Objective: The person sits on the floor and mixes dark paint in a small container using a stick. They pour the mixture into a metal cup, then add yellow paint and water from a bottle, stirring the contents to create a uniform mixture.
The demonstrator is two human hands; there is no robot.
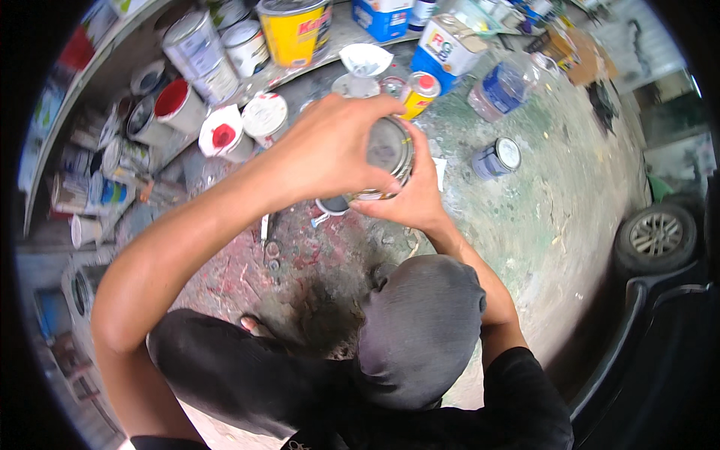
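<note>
While the round metal can point(388, 146) was held above the floor point(525, 232), the left hand point(330, 150) and right hand point(416, 187) curved around it from opposite sides, spread only as wide as its body, probably so that it could not slip. Just beyond it stood a yellow can with a red cap point(421, 91); farther right, a clear bottle point(501, 88) and a white-topped can point(496, 159) stood on the floor, seemingly for easy reach.

On my feed I count one left hand point(330, 150), one right hand point(414, 193), one can point(388, 146) between them; far, one yellow bucket point(291, 39); far left, two red-filled tubs point(225, 138); right, one clear jug point(501, 88), one wheel point(655, 235).
</note>
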